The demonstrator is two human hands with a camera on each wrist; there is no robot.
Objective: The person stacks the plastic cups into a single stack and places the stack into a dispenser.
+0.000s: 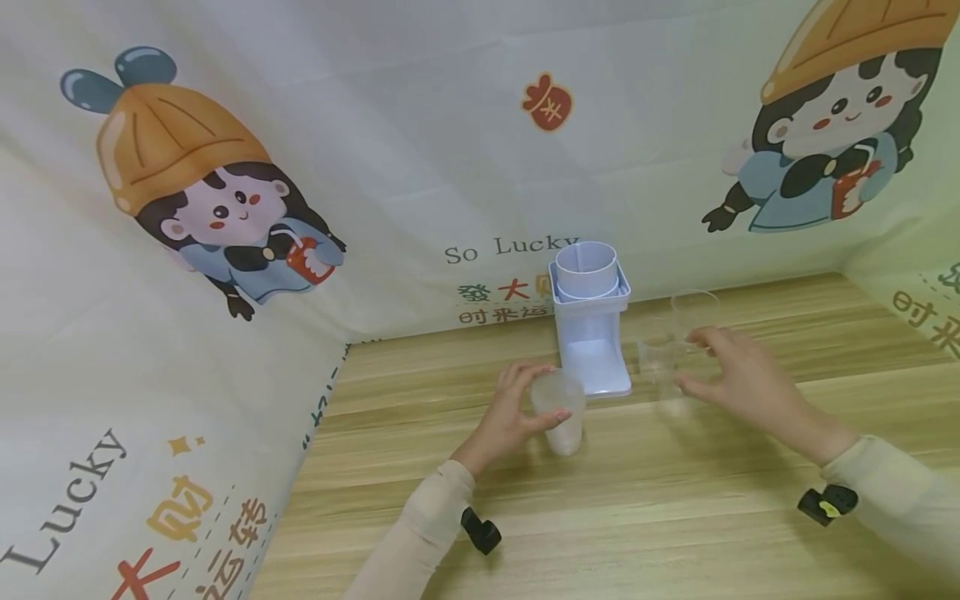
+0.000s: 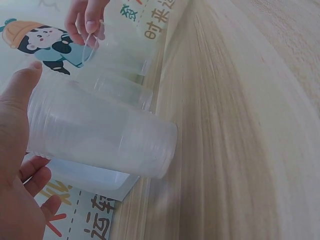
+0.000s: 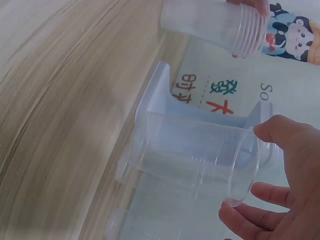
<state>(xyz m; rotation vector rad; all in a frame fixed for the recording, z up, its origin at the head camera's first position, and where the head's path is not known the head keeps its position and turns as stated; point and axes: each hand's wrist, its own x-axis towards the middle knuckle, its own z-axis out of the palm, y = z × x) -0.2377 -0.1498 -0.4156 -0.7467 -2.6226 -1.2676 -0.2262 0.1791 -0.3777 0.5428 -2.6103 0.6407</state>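
My left hand (image 1: 517,408) grips a stack of nested translucent plastic cups (image 1: 564,417) near their rims, thumb on the near side. The stack leans a little, its base low over the table; in the right wrist view several rims show on the stack (image 3: 215,25). To the right, my right hand (image 1: 750,387) holds a clear plastic cup (image 3: 190,150) by its rim, between thumb and fingers. Between the hands stands a pale lilac cup dispenser (image 1: 603,367) with a round tube (image 1: 587,271) in its top. Whether the held clear cup touches the table, I cannot tell.
Another clear cup (image 1: 696,308) stands farther back, beside the right hand. A printed cloth (image 1: 390,208) hangs behind and at both sides of the wooden table (image 1: 637,533). The dispenser is close to the back cloth.
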